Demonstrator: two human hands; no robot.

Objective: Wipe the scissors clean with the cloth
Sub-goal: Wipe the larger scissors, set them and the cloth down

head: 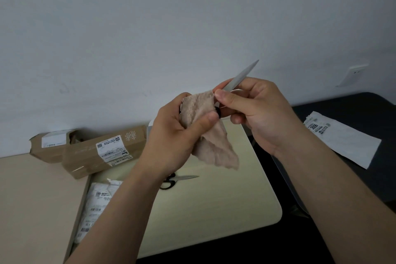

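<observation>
Scissors [242,75] are held up in front of the person, above the table, with the closed blades pointing up and to the right, away from the body. The right hand [259,113] pinches them low on the blades, thumb and forefinger on the metal and the other fingers curled beneath. The left hand [171,141] clutches the beige cloth [211,135], which is bunched over the handle end, where only a sliver of black plastic shows. The rest of the cloth hangs loose below the thumb. The hands are close together, almost meeting at the cloth.

The wipe would likely go best drawn from the pivot out toward the tip, with the cloth folded over the flat sides so that the fingers ride on fabric and not on the edge. The right hand's pinch covers part of the blades, so that grip probably has to move to the handles before the cloth can travel the full length. The hanging tail of cloth could catch on the point. Whether the metal carries any dirt cannot be told.

Below lies a pale cream table top [214,210] with a rounded corner. A second pair [184,178] of scissors with black handles lies flat on it, partly hidden by the left forearm. Two labelled cardboard boxes [96,152] stand against the plain pale wall [150,28] on the left, and a white labelled parcel [96,206] lies near the table's left edge. On the right, a white mailer bag [342,139] rests on a dark surface [364,103], below a wall socket [353,73].
</observation>
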